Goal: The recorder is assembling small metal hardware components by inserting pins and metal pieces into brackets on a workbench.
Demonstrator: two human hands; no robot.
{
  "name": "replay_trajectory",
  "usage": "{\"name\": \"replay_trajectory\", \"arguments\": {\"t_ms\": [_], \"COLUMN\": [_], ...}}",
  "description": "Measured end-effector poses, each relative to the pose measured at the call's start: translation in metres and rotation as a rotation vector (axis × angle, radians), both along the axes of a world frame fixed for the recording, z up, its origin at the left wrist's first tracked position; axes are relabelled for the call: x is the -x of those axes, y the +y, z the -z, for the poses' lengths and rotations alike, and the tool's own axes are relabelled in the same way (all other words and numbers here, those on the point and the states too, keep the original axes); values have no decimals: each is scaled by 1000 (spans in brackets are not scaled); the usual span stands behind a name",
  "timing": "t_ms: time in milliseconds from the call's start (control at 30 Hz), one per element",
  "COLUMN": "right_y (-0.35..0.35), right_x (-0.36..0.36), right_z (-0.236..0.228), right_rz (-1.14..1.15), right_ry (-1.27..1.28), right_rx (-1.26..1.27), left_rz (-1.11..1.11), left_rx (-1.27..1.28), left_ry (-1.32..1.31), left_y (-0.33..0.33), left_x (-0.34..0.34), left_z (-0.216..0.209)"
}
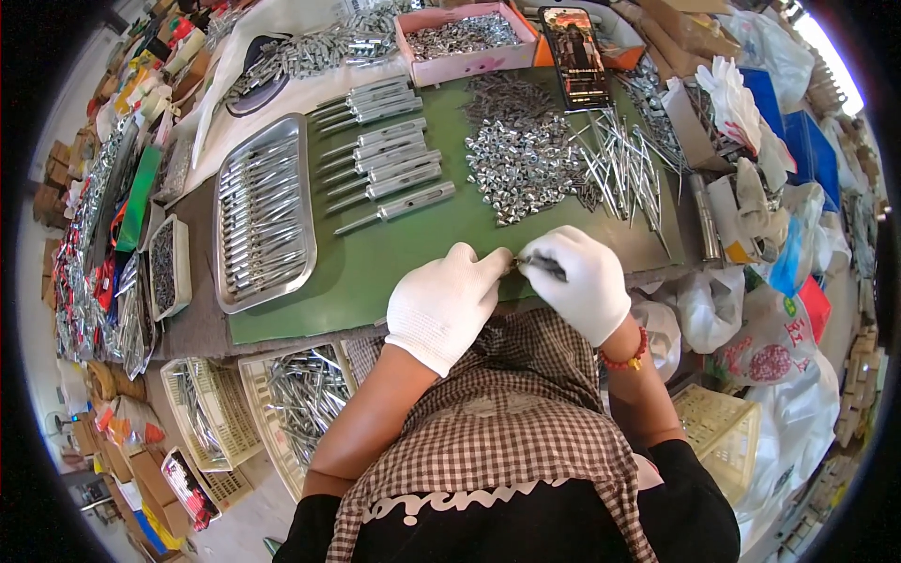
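Both my hands wear white knit gloves and meet at the front edge of the green work mat (pixel 357 291). My left hand (pixel 441 302) is closed, thumb and forefinger pinching something small that I cannot make out. Facing it, my right hand (pixel 584 286) is curled round small dark metal pieces (pixel 544 267), with its fingertips at the left hand's pinch. Just beyond the hands lie a pile of small silver metal caps (pixel 521 164), a heap of dark screw-like pieces (pixel 507 98) and loose thin metal rods (pixel 624 178). Silver tube-and-rod pieces (pixel 394 205) lie in a row farther left.
A metal tray (pixel 311 235) of similar tube-and-rod pieces stands on the left, beside a small white bin (pixel 181 272) of dark parts. At the back are a pink box (pixel 460 70) of metal parts and a phone (pixel 574 61). Plastic baskets (pixel 249 375) stand below the table's edge.
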State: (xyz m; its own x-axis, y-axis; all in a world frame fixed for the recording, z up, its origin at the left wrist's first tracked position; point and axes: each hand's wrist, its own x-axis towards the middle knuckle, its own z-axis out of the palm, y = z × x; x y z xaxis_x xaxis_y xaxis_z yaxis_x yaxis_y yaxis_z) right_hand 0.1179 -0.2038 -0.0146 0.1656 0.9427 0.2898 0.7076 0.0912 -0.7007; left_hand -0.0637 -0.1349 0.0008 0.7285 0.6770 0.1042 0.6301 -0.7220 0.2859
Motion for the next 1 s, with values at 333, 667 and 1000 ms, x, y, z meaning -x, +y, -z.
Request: {"name": "replay_trajectory", "arguments": {"t_ms": [333, 667, 1000], "right_y": [-1, 10, 18], "right_x": [11, 0, -14], "right_z": [9, -3, -10], "right_rz": [53, -17, -166], "right_ry": [-206, -89, -129], "right_rx": [-18, 123, 217], "left_rz": [27, 66, 108], "left_rx": [-6, -35, -58], "left_ry": [2, 68, 93], "left_y": [1, 2, 3], "left_x": [1, 4, 3], "left_z": [0, 5, 5]}}
